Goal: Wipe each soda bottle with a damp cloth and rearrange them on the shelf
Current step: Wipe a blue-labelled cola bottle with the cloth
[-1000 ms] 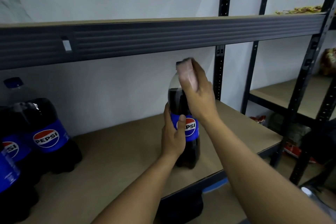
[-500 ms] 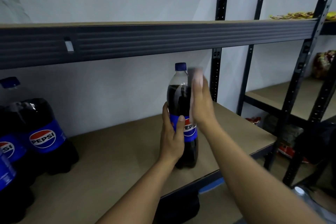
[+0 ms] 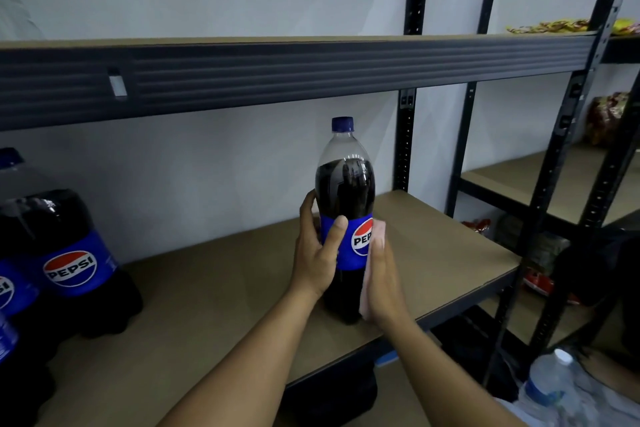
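A tall Pepsi bottle with a blue cap stands upright on the brown shelf board. My left hand grips it around the blue label from the left. My right hand, fingers straight, presses a pale pink cloth flat against the bottle's lower right side. Several more Pepsi bottles stand grouped at the shelf's far left, partly cut off by the frame.
A dark metal shelf beam runs overhead. Black uprights stand right of the bottle. A neighbouring rack holds snack packets. A clear water bottle lies at the lower right.
My right hand with the cloth has slid down from the bottle's cap and neck to its label and lower body. My left hand has kept its grip.
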`<state>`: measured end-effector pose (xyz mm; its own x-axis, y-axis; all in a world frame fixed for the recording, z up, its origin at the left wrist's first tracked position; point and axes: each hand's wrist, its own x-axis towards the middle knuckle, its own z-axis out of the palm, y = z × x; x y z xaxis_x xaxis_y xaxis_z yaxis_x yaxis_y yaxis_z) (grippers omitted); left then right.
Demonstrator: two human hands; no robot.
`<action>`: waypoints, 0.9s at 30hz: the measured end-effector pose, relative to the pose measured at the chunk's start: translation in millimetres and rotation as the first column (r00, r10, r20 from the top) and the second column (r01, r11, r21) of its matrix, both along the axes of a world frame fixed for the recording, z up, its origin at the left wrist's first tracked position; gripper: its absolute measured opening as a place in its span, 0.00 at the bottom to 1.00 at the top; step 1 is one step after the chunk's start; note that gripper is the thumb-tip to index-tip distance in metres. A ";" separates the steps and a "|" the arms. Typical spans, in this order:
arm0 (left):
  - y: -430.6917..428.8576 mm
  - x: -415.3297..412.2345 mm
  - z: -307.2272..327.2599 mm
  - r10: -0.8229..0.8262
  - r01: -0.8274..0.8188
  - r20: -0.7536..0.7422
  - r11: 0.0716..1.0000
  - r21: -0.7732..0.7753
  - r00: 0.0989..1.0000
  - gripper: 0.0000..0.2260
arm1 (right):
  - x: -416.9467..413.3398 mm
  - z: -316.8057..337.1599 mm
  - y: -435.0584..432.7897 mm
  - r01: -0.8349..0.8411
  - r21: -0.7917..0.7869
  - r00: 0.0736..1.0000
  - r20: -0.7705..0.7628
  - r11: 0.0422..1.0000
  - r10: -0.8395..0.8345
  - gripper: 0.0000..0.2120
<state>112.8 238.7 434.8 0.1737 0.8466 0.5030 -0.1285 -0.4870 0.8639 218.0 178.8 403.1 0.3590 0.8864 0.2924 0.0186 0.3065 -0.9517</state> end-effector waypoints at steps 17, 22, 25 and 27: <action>-14.5 20.4 9.1 0.171 -0.171 0.010 0.984 0.051 0.985 0.43 | 2.0 29.9 15.0 0.177 0.157 0.943 0.256 0.972 -0.213 0.24; -16.7 26.8 3.3 0.233 -0.231 -0.015 0.971 0.067 0.972 0.36 | -5.2 -0.7 -5.0 0.116 0.036 0.991 0.069 0.993 -0.118 0.22; -20.0 27.6 0.7 0.232 -0.231 -0.031 0.972 0.044 0.972 0.35 | 1.8 43.0 10.6 0.116 0.039 0.991 0.060 0.993 -0.118 0.28; -19.1 24.4 -1.6 0.183 -0.183 -0.022 0.983 0.025 0.983 0.35 | 5.1 88.6 17.5 0.132 0.113 0.979 0.138 0.985 -0.147 0.29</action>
